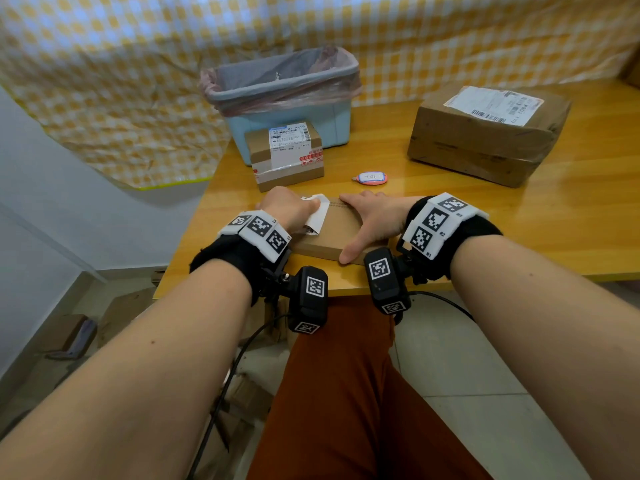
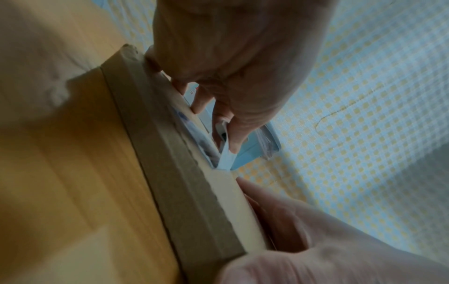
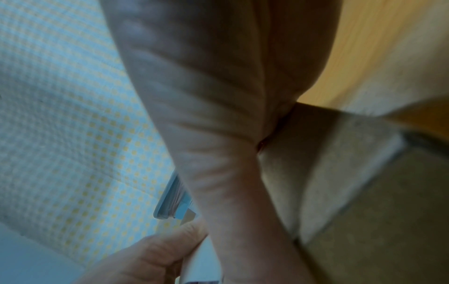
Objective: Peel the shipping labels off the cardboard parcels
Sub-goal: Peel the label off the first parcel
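1. Flat parcel (image 1: 332, 230) is pinned under the right hand (image 1: 370, 220), fingers spread flat.
2. Label (image 1: 317, 213) is pinched by the left hand (image 1: 287, 209), half lifted.
3. Stuck remainder lies beneath the left hand; likely pulled away from the right hand.

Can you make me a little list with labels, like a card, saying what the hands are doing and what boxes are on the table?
left hand: pinches the white label, partly lifted off the flat parcel
right hand: presses flat on that parcel
small box: label on, in front of the bin
big box: label on, far right
blue bin: pink liner, at the back
pink tag: lies between the boxes
table: yellow wood
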